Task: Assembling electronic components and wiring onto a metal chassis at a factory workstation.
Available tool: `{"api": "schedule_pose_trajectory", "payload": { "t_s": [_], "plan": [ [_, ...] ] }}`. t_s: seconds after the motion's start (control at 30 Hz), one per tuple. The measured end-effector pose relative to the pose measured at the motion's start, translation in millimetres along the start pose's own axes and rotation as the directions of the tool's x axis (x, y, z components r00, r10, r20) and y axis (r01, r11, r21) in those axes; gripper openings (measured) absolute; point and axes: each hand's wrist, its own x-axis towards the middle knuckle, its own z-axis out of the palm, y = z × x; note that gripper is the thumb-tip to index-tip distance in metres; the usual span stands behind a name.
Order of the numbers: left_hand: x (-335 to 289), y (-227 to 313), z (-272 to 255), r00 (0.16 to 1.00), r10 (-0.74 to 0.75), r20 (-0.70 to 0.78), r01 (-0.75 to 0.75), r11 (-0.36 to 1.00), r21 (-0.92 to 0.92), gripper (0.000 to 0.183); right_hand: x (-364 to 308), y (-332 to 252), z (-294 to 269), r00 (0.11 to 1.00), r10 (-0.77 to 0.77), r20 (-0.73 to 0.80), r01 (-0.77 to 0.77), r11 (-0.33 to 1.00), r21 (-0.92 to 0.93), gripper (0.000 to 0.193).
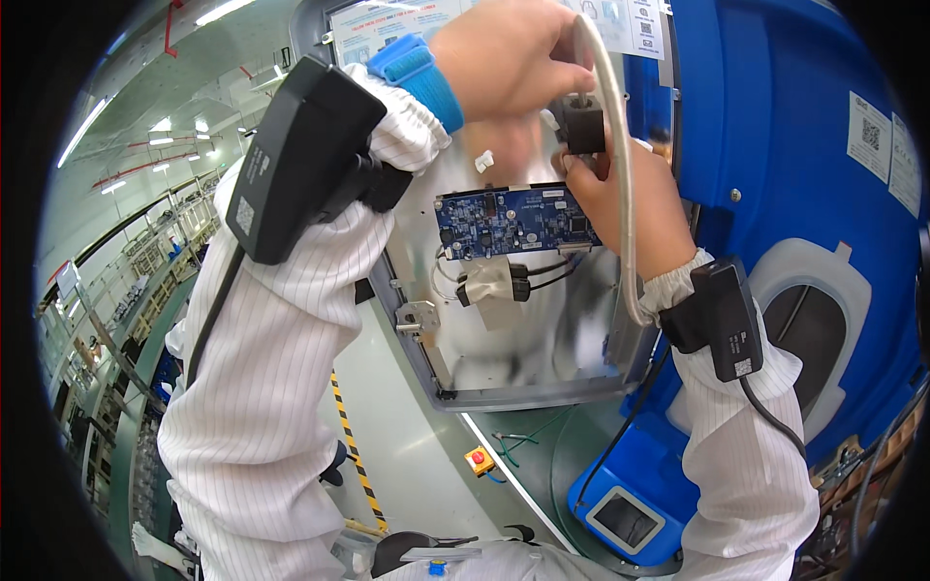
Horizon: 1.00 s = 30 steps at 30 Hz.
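Observation:
My left hand (513, 63) is at the top, thumb and fingers closed in a pinch on the grey-white cable just above a black block; the fingertips are partly hidden. The black block (583, 128) has a round hole in its top and looks like a ferrite core. Lower down, my right hand (635, 198) grips that block between thumb and fingers. The thick grey-white cable (620, 145) arches over and runs down past my right wrist. Just left of my right hand, a blue circuit board (513, 223) is mounted on a shiny metal panel (552, 339).
Below the board, tape (487, 283) covers connectors with black cables. A grey frame (523, 395) borders the panel. To the right stands a large blue housing (756, 145). A yellow box with a red button (479, 460) sits on the bench edge near a blue unit with a screen (628, 518).

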Motion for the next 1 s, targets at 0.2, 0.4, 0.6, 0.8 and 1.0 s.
{"api": "schedule_pose_trajectory", "payload": {
  "t_s": [0.2,0.4,0.6,0.8,1.0],
  "plan": [
    [1,-2,4,0.994,0.060,-0.093,-0.065,0.997,-0.052,0.020,0,-2,-5,0.999,0.043,0.017,-0.043,0.999,-0.001,0.029],
    [6,11,-24,0.899,-0.235,0.369,0.233,0.971,0.052,0.023,0,5,0,1.000,-0.021,-0.007,0.021,0.999,0.028,0.030],
    [1,-21,-7,0.981,0.076,0.181,-0.070,0.997,-0.041,0.025,1,-1,-6,0.999,0.030,0.042,-0.030,1.000,-0.009,0.029],
    [-1,-13,-30,0.972,-0.099,0.215,0.133,0.979,-0.154,0.026,3,3,-2,0.999,0.004,0.052,-0.002,0.999,-0.035,0.028],
    [12,121,-80,0.779,-0.627,-0.020,0.616,0.771,-0.158,0.050,6,1,1,0.999,-0.038,0.038,0.039,0.999,-0.015,0.027]
  ]
}}
